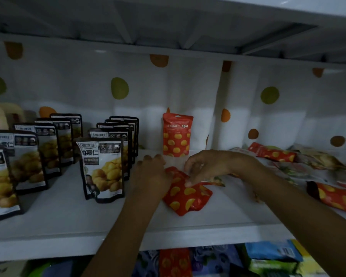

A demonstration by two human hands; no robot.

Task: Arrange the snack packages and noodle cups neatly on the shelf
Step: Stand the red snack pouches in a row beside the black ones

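A person's two hands work a red pouch [186, 196] lying flat on the white shelf [68, 216], near the middle and a little toward the front edge. The left hand [151, 172] has its fingers curled round the pouch's far top corner. The right hand [206, 166] arches over the same end, thumb pressed on the pouch's face and fingertips bent down to it, in what looks like a pinch.

Behind them, against the spotted backing, a single matching pouch [177, 134] stands upright. To the left, two rows of black-and-white chestnut packs [102, 168] stand in file from near to far. To the right, more red pouches [274, 152] lie flat in a loose heap with other packets.

The step in hand appears to be starting a red row: this pouch is probably being raised to stand in front of the upright one. The next move calls for spreading its base so that it stands, squaring it with its neighbour, and then reaching right to the heap.
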